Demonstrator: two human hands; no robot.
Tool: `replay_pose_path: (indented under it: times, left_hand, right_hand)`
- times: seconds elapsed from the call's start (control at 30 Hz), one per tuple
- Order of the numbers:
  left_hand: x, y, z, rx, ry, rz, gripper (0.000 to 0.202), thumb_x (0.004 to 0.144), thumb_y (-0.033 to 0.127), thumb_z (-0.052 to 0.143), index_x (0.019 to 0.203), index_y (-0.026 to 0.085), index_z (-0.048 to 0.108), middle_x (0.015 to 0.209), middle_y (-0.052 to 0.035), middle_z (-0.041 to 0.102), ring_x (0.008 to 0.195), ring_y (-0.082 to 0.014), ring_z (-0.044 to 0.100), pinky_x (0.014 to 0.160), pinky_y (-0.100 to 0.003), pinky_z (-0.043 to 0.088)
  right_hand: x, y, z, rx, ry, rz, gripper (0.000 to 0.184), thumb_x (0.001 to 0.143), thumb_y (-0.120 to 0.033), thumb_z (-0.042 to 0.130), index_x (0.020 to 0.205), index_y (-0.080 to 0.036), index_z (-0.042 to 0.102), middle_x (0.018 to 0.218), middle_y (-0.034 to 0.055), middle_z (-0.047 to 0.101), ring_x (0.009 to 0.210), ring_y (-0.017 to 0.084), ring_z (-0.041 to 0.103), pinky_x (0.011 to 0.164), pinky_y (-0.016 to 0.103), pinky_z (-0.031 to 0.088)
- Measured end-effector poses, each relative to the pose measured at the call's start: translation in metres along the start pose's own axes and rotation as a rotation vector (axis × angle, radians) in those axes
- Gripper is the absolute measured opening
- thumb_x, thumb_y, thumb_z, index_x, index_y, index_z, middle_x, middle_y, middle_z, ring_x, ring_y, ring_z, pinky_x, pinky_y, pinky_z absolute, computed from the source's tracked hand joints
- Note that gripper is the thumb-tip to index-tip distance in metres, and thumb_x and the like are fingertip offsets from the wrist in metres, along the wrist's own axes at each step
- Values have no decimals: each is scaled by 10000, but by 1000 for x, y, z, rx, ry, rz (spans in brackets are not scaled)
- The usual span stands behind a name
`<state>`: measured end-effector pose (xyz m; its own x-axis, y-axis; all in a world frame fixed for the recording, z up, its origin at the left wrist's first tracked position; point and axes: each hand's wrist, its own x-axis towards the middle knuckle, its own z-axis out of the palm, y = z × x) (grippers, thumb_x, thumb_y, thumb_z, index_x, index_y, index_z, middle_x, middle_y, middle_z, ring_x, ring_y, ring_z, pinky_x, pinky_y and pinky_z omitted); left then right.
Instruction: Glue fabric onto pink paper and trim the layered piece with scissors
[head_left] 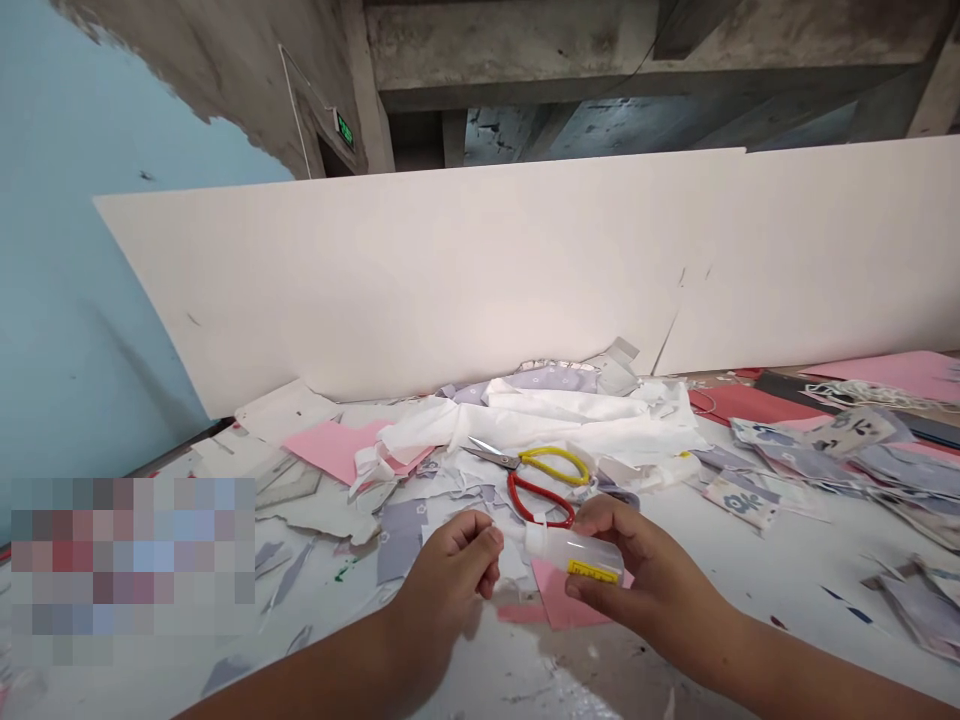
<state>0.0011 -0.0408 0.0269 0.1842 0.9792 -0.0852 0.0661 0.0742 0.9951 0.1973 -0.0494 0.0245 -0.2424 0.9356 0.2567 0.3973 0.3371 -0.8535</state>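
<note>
My right hand (pixel 637 565) grips a small translucent plastic squeeze bottle (pixel 577 555) with a yellow label, its nozzle pointing left. My left hand (pixel 446 570) is curled shut beside the nozzle, and I see nothing in its fingers. Just beyond both hands, a pair of scissors (pixel 536 480) with one yellow and one red loop handle lies on crumpled white fabric (pixel 540 420). A pink sheet (pixel 562 600) lies under the bottle, apart from it.
The paint-spattered white table (pixel 750 590) holds scattered offcuts. Printed grey-lilac fabric pieces (pixel 825 460) pile up at the right, and a pink sheet (pixel 337 450) lies at the left. A tall white board (pixel 480 280) stands along the back. A blurred patch (pixel 131 570) covers the lower left.
</note>
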Motion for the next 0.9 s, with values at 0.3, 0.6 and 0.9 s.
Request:
replay_pose_path:
  times: [0.3, 0.6, 0.9]
  left_hand:
    - [8, -7, -6, -219, -28, -73, 174, 708, 277, 509, 620, 168, 405, 472, 68, 395, 437, -46, 312, 471, -181, 225]
    - [3, -4, -4, 81, 6, 64, 158, 735, 324, 468, 680, 177, 484, 579, 38, 454, 528, -81, 414, 501, -194, 312]
    - [-4, -14, -1, 515, -20, 152, 137, 649, 124, 364, 622, 181, 486, 511, 47, 424, 492, -95, 382, 483, -209, 295]
  right_hand:
    - [5, 1, -16, -184, 75, -128, 196, 698, -260, 588, 828, -246, 442, 904, 26, 515, 857, 187, 500, 729, 288, 423]
    - [1, 1, -16, -234, 21, -203, 213, 683, -198, 586, 822, -249, 433, 892, 27, 521, 860, 183, 509, 747, 291, 435]
    - [-10, 3, -9, -350, 8, -410, 267, 685, -131, 546, 901, -271, 472, 935, 43, 546, 874, 176, 550, 700, 254, 474]
